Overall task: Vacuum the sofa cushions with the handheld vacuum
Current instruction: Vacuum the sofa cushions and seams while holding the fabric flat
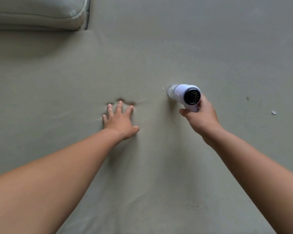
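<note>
Since my head camera looks straight down on the seat cushion, I start at its near edge, where a few pale threads of lint lie on the fabric, not yet picked up as far as I can judge. Toward the middle of the seat my left grip lies palm down, fingers straight and spread. It presses in hard enough that the cloth puckers into shadowed creases at the fingertips. I take that as bracing and tautening the cover, so the suction does not drag loose fabric up. Near it, toward the right edge, my right grip is curled round the handle of the handheld vacuum. The vacuum's dark vented rear faces me and its clear nozzle end points away and down at the cushion; whether it touches the fabric I cannot tell. A small white crumb sits just beside the nozzle on the side toward the left edge, which seems to be why the tool is aimed there. Nearer the right edge, well apart from the vacuum, a dark speck and a white scrap wait for a later pass. At the far left corner a second cushion rests on the seat, untouched.
</note>
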